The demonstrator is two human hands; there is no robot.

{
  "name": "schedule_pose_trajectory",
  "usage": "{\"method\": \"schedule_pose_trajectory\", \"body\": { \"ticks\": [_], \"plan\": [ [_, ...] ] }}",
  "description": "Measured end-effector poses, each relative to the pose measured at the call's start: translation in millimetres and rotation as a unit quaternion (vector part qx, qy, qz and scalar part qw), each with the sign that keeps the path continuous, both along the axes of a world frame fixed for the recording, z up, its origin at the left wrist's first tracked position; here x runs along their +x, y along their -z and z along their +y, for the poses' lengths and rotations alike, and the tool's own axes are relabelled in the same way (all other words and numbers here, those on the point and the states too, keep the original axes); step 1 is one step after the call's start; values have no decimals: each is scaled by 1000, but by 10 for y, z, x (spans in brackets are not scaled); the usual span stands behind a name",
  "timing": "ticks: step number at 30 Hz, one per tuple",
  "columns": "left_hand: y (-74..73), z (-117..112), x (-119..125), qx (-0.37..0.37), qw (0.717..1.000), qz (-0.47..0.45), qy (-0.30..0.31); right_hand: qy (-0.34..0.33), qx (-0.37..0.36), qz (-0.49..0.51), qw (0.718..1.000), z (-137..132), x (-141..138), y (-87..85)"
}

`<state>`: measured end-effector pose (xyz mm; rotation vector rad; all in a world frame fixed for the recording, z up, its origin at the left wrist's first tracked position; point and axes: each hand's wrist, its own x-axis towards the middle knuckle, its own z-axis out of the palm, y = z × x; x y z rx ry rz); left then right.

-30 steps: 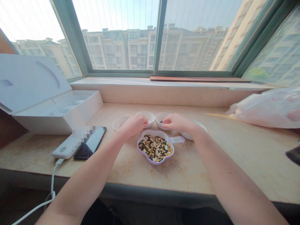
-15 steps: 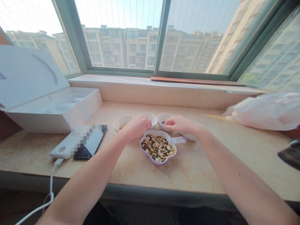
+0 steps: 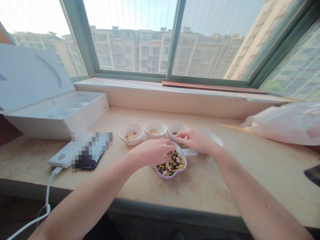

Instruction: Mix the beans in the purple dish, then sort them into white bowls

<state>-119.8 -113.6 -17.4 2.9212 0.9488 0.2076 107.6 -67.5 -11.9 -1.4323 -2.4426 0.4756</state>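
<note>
A purple-rimmed, flower-shaped bowl (image 3: 182,168) holds mixed black beans, yellow beans and peanuts. My left hand (image 3: 156,151) hangs over it, palm down, with bent fingers somewhat apart reaching to the beans; nothing shows between them. At the near right rim of a white bowl (image 3: 178,126) with a few black beans is my right hand (image 3: 196,140), its thumb and fingertips pinched together; whatever they hold is too small to make out. To the left stand a white bowl (image 3: 155,125) with yellow beans and a white bowl (image 3: 131,126) with peanuts and reddish pieces.
A white dish (image 3: 213,136) lies partly behind my right hand. Left on the counter (image 3: 212,186) are a phone (image 3: 96,160), a white power bank (image 3: 60,160) with its cable (image 3: 47,196), and an open white box (image 3: 82,123). A plastic bag (image 3: 287,121) lies right, below the window.
My left hand has moved from the second white bowl back and down to the beans in the purple-rimmed bowl. My right hand stays by the black-bean bowl. The view has shifted slightly.
</note>
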Motion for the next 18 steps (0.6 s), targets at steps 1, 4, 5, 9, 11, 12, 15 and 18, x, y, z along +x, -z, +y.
{"method": "schedule_pose_trajectory", "body": {
  "ticks": [1, 4, 5, 9, 11, 12, 15, 18],
  "plan": [
    [27, 7, 7, -8, 1000, 4, 7, 3, 22, 11, 1000, -12, -8, -5],
    [73, 45, 21, -24, 999, 25, 13, 9, 89, 43, 995, -65, -44, -40],
    [78, 61, 25, -26, 999, 31, 10, 9, 102, 49, 994, -88, -59, -57],
    [76, 123, 35, -39, 999, 28, -4, 9, 104, 55, 993, -188, -118, -114],
    [79, 151, 34, -45, 999, 17, -17, -3, 73, 36, 997, -223, -134, -122],
    [82, 163, 31, -47, 999, 14, -23, -13, 56, 23, 998, -234, -137, -119],
    [84, 192, 14, -61, 998, 0, -22, -34, 20, -2, 999, -239, -133, -99],
    [63, 215, -17, -76, 997, -33, -4, -33, 4, -6, 999, -222, -129, -86]
  ]
}}
